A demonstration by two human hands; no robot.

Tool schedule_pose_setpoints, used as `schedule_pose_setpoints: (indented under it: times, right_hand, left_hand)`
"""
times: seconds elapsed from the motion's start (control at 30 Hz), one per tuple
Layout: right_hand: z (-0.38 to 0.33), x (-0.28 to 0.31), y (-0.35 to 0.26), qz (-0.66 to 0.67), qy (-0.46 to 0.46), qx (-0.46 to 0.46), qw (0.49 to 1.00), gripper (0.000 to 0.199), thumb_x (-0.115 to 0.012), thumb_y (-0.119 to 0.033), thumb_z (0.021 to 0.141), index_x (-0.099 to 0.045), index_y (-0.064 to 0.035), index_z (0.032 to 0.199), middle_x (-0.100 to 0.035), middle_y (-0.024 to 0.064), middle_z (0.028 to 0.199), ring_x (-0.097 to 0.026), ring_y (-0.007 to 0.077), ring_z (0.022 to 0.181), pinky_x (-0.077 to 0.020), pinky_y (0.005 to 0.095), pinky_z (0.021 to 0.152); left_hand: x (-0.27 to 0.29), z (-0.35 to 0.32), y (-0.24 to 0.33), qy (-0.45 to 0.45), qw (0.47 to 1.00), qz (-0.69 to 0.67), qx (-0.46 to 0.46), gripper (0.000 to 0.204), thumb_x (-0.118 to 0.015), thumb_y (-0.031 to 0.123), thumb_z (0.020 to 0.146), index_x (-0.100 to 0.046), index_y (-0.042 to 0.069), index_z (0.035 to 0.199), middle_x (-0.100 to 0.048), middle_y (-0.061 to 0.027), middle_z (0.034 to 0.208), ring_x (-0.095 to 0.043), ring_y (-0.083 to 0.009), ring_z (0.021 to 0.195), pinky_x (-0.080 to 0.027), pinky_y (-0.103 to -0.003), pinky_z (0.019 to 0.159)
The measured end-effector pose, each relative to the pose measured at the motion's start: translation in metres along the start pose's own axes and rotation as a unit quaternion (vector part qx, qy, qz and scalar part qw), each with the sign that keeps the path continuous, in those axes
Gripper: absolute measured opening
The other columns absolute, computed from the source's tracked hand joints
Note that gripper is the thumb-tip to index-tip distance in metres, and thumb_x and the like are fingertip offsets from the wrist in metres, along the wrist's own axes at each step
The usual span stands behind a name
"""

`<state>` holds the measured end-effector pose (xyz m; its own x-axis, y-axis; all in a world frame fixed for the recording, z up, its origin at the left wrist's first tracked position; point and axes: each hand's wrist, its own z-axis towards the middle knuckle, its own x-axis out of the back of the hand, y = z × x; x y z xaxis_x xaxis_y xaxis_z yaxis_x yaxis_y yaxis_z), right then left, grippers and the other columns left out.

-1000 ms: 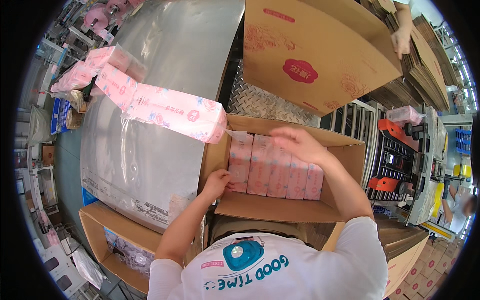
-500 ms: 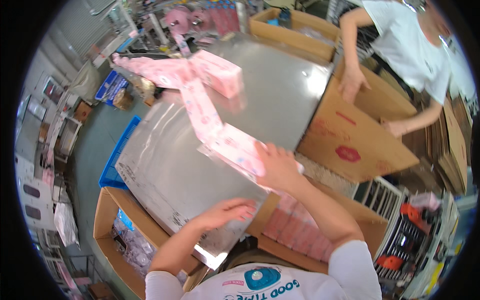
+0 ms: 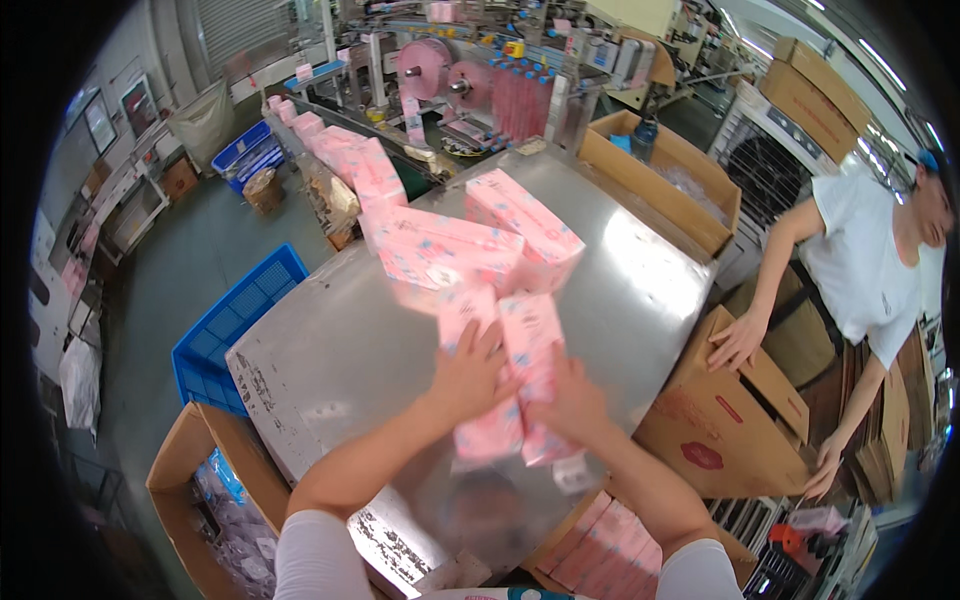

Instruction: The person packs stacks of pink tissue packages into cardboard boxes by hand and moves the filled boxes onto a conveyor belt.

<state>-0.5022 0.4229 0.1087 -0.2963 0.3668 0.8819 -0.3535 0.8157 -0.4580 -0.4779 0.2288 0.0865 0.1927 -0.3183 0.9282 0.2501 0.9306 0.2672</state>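
Right now the big steel table (image 3: pixel 330 350) fills the middle of the room, shiny and scuffed at its near edge. Pink wrapped packs (image 3: pixel 470 240) lie in a loose heap across its far half, soft rectangular bundles with pale print. Nearer the person, two of those packs (image 3: pixel 510 380) lie side by side on the metal, blurred. The left hand (image 3: pixel 470 370) presses on the left pack, and the right hand (image 3: pixel 575 405) clasps the right one, so both hands sit close together, closed around the pair. A brown carton (image 3: pixel 720 430) stands just beside the table's right edge, a co-worker's hand (image 3: pixel 738 340) resting on it.
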Motion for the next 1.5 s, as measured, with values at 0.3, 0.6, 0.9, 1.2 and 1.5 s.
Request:
schedule_pose_setpoints:
  times: [0.3,0.6,0.9,1.2,1.5]
  right_hand:
    - [0.121,-0.040,-0.113,0.087,-0.055,0.310,0.945,0.058,-0.062,-0.034,0.078,-0.046,-0.0067,0.127,-0.056,0.0187,0.114,-0.052,0.0354,0.110,-0.0417,0.0410,0.092]
    - [0.301,0.022,-0.039,-0.135,0.069,-0.076,0.986,0.085,-0.069,-0.037,0.065,-0.030,-0.0031,0.133,-0.046,0.0219,0.126,-0.051,0.0386,0.109,-0.0414,0.0429,0.092]
    - [0.239,0.014,-0.030,-0.100,-0.005,0.092,0.991,0.094,-0.070,-0.032,0.061,-0.023,-0.0004,0.136,-0.052,0.0241,0.116,-0.052,0.0349,0.108,-0.0432,0.0397,0.089]
    - [0.133,0.007,-0.043,-0.070,-0.039,0.060,0.995,0.088,-0.071,-0.035,0.061,-0.029,0.0000,0.130,-0.056,0.0236,0.110,-0.057,0.0382,0.098,-0.0458,0.0413,0.084]
    - [0.118,-0.040,-0.064,0.233,-0.339,-0.097,0.906,0.068,-0.057,-0.049,0.082,-0.044,0.0000,0.127,-0.059,0.0156,0.115,-0.059,0.0249,0.101,-0.0472,0.0353,0.085]
  left_hand:
    - [0.091,-0.124,-0.072,-0.009,0.954,0.131,0.269,0.071,-0.061,0.047,0.077,-0.043,-0.003,0.125,-0.027,-0.0221,0.141,-0.021,-0.0418,0.132,-0.023,-0.069,0.092]
    - [0.071,0.090,-0.168,0.052,0.959,-0.020,0.278,0.089,-0.061,0.052,0.075,-0.025,0.004,0.140,-0.021,-0.0171,0.146,-0.013,-0.0354,0.137,-0.019,-0.061,0.102]
    - [0.056,0.130,-0.222,-0.077,0.942,0.009,0.325,0.110,-0.066,0.061,0.064,-0.017,-0.001,0.140,-0.043,-0.0274,0.126,-0.054,-0.0371,0.107,-0.046,-0.043,0.087]
    - [0.221,-0.112,-0.323,-0.024,0.869,0.185,0.459,0.049,-0.061,0.043,0.075,-0.062,0.001,0.100,-0.056,-0.0209,0.111,-0.058,-0.0321,0.098,-0.047,-0.040,0.082]
    - [0.137,-0.271,-0.215,0.005,0.639,-0.542,0.546,0.073,-0.063,0.046,0.079,-0.040,-0.002,0.130,-0.051,-0.0158,0.126,-0.054,-0.0254,0.111,-0.043,-0.037,0.095]
